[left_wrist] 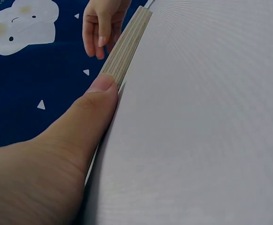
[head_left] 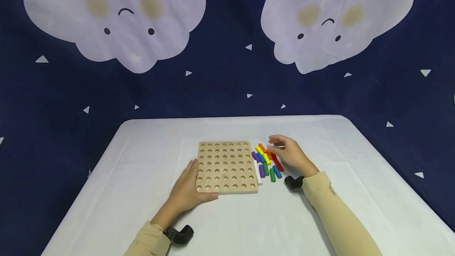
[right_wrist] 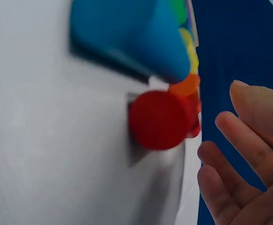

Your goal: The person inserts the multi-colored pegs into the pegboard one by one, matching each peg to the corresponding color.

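A square wooden pegboard (head_left: 222, 174) with rows of round holes lies flat on the table. At its near left corner is my left hand (head_left: 186, 189), fingers straight along the left side and thumb against the front edge. The thumb (left_wrist: 99, 101) presses the layered side of the board in the left wrist view. My right hand (head_left: 289, 153) hovers with relaxed, parted fingers over the far right of the loose pegs, nothing between thumb and fingertips. Below it lie a red peg (head_left: 278, 164) and orange ones. A blue peg (right_wrist: 127, 35) looms large in the right wrist view.
Yellow (head_left: 266, 159), green (head_left: 272, 175), purple (head_left: 262, 171) and white pegs (head_left: 258, 175) lie along the board's right side. A white cloth covers the table (head_left: 142, 169). Behind it hangs a dark blue curtain (head_left: 227, 90) with clouds and small triangles.
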A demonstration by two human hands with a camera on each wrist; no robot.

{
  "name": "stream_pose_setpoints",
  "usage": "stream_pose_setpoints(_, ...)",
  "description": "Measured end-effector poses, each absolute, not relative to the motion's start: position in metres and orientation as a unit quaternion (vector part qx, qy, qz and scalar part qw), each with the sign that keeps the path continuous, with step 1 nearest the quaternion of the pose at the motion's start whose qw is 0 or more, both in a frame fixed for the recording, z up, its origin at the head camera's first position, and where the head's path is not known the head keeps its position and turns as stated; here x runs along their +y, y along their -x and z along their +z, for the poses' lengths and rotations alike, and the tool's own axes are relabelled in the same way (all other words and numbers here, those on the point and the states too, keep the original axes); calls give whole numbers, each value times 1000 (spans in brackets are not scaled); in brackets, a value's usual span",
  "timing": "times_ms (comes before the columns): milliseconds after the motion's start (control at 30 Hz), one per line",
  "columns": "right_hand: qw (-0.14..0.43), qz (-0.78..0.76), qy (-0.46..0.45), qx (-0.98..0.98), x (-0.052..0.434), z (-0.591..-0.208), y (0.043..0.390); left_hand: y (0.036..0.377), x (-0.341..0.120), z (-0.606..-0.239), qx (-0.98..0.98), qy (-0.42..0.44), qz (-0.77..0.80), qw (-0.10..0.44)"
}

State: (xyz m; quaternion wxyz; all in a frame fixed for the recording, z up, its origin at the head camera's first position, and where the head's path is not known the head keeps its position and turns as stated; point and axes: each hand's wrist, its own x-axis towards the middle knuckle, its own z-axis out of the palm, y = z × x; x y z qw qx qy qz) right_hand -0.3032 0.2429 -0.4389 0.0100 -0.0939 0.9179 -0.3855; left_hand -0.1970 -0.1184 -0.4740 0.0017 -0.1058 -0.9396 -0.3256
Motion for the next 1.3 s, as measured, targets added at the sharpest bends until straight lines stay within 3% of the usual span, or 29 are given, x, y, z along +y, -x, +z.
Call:
stream_pose_setpoints(833,103,-316,68,941,256,-433,303,200,-118,-472,-939,106,-328,-1)
stream_pose_setpoints(1300,96,-271,75,955,247,-429,308,198,-118,-470,-939,107,-326,2)
